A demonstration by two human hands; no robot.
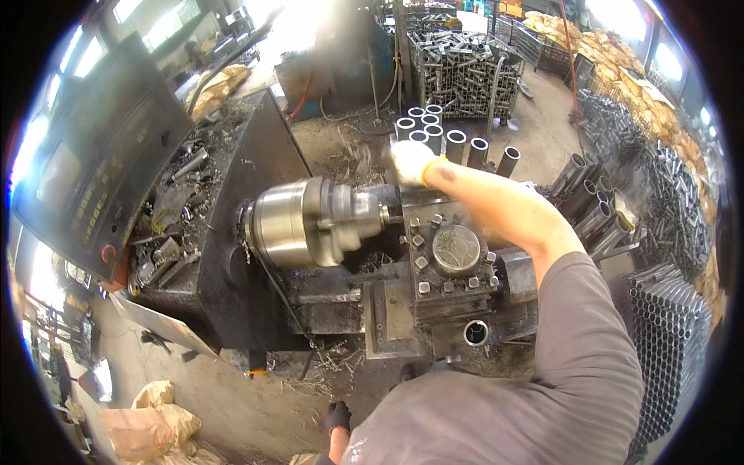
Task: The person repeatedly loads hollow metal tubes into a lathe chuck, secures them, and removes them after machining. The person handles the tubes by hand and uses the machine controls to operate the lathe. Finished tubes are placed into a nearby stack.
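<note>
My right hand [411, 162], in a white glove with a yellow cuff, reaches across the lathe to a group of upright metal tubes [456, 147]. It is right against the nearest ones; its fingers are hidden, so its grip does not show. The lathe chuck [291, 223] looks smeared, as if spinning, left of the square tool post [453, 252]. My left hand [338, 416], in a dark glove, hangs low near the lower edge, apart from the machine. Its fingers look curled, and anything inside them is hidden. A short tube [476, 333] stands on end in front of the tool post.
A wire cage [466, 81] full of metal pieces stands at the back. More tubes [593, 209] lean at the right, above a stack of tubes [666, 349]. Metal shavings [333, 360] lie below the lathe. Sacks [147, 426] sit at lower left.
</note>
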